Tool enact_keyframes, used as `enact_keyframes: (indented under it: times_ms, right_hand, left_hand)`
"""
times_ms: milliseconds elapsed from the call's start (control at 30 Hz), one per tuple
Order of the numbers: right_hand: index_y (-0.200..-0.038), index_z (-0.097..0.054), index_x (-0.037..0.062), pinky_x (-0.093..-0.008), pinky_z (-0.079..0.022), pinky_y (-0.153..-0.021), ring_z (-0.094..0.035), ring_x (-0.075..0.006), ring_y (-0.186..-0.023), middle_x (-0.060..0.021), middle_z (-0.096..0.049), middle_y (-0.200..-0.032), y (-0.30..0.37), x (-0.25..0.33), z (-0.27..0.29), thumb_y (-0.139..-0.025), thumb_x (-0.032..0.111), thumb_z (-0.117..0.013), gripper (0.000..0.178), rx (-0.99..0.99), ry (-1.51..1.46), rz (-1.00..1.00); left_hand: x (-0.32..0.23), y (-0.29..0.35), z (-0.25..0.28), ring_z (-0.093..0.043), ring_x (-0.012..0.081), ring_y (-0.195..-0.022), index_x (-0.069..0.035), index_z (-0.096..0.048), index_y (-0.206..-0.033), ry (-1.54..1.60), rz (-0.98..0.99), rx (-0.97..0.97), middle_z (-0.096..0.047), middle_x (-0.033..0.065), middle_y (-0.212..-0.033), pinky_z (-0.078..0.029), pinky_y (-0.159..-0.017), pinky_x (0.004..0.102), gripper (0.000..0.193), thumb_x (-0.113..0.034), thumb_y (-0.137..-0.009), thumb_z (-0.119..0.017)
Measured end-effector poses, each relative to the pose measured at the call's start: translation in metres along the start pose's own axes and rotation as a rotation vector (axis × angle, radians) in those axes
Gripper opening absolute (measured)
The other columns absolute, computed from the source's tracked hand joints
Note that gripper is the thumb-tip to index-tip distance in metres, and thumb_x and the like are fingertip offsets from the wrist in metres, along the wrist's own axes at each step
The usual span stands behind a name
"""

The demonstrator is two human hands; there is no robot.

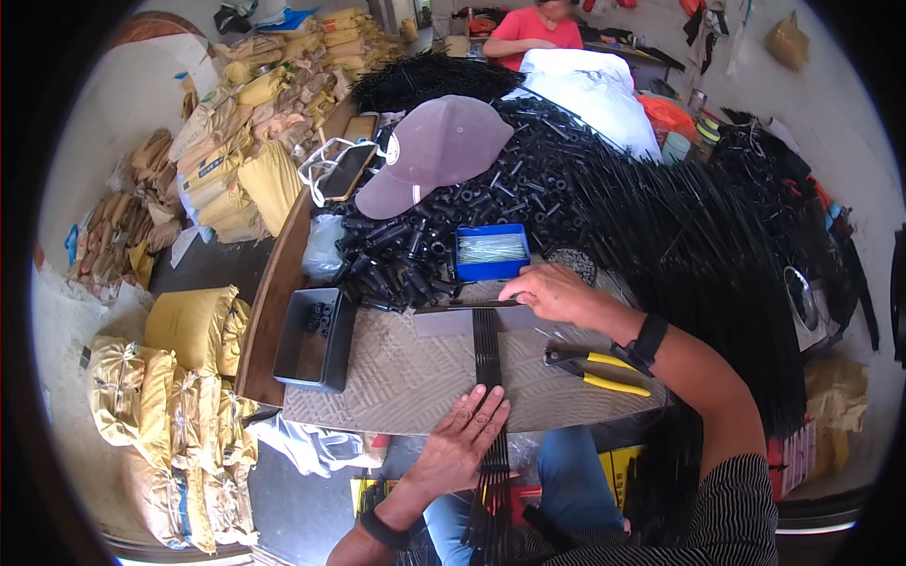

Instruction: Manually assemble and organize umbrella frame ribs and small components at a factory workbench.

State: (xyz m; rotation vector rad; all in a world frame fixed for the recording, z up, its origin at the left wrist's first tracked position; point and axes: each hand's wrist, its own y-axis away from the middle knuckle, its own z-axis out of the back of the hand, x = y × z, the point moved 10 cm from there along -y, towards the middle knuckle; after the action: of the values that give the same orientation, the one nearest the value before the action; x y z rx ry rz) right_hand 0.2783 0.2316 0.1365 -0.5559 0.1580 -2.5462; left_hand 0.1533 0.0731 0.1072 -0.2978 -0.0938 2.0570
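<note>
My left hand (464, 432) lies flat with its fingers stretched out, pressing on a bundle of thin black rods (486, 354) at the table's near edge. The rods run side by side from a grey bar (444, 324) down past the edge over my lap. At the bar's right end my right hand (547, 292) is closed in a pinch; what its fingers hold is hidden. A thin dark strip lies along the bar's top, reaching toward those fingers. Pliers with yellow handles (604, 370) rest to the right. Just beyond the right hand is a blue tray (492, 272) of thin pale pins.
A grey bin (313, 377) with a few black parts stands left. Black tubular parts (406, 259) heap behind, under a cap (444, 151) beside a phone (345, 174). Long black rods (689, 255) pile up right. Yellow sacks (189, 377) stand left; a person (533, 33) sits far back.
</note>
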Motion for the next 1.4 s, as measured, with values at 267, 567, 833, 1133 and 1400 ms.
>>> enact_keyframes:
  times_ms: [267, 567, 833, 1133, 1400]
  right_hand:
    - [-0.093, -0.065, 0.0109, -0.0397, -0.044, -0.064, -0.059, -0.0288, -0.072, -0.0135, -0.058, -0.074, 0.004, -0.005, 0.006, -0.077, 0.004, -0.055, 0.021, 0.059, -0.064, -0.142]
    - [-0.094, -0.065, 0.0153, -0.0439, -0.044, -0.065, -0.058, -0.032, -0.077, -0.0132, -0.06, -0.081, 0.006, -0.006, 0.004, -0.076, 0.004, -0.054, 0.023, -0.007, -0.013, -0.091]
    - [-0.093, -0.065, 0.014, -0.0447, -0.044, -0.068, -0.059, -0.0314, -0.082, -0.0119, -0.062, -0.086, 0.001, -0.001, 0.001, -0.074, 0.004, -0.055, 0.023, 0.012, -0.011, -0.106]
    - [-0.082, -0.064, 0.0112, -0.0441, -0.043, -0.067, -0.062, -0.028, -0.08, -0.0094, -0.064, -0.084, -0.004, 0.004, 0.004, -0.07, 0.001, -0.054, 0.019, -0.007, 0.045, -0.097]
    - [-0.075, -0.063, 0.0125, -0.0431, -0.041, -0.066, -0.062, -0.0265, -0.077, -0.0068, -0.064, -0.076, -0.013, 0.0, -0.003, -0.071, 0.004, -0.056, 0.012, 0.052, 0.007, -0.114]
  left_hand:
    - [-0.001, -0.003, -0.001, -0.023, 0.031, -0.131, 0.001, -0.036, -0.13, 0.041, 0.015, 0.037, -0.028, 0.0153, -0.14, -0.021, -0.107, 0.0403, 0.083, -0.058, -0.074, -0.054]
    - [-0.003, -0.007, 0.004, -0.031, 0.0345, -0.127, 0.003, -0.041, -0.127, 0.051, 0.019, 0.006, -0.035, 0.0177, -0.136, -0.028, -0.103, 0.0424, 0.083, -0.056, -0.071, -0.059]
    - [-0.004, -0.007, 0.005, -0.031, 0.0355, -0.127, 0.003, -0.042, -0.126, 0.061, 0.036, 0.004, -0.035, 0.0182, -0.136, -0.029, -0.103, 0.0431, 0.083, -0.055, -0.07, -0.06]
    - [-0.003, -0.007, 0.003, -0.03, 0.0348, -0.128, 0.002, -0.04, -0.127, 0.052, 0.036, 0.018, -0.033, 0.0176, -0.137, -0.027, -0.103, 0.0433, 0.081, -0.053, -0.071, -0.06]
    - [-0.003, -0.006, 0.003, -0.028, 0.0348, -0.129, 0.002, -0.04, -0.128, 0.054, 0.036, 0.019, -0.032, 0.0175, -0.138, -0.026, -0.104, 0.0427, 0.081, -0.053, -0.072, -0.06]
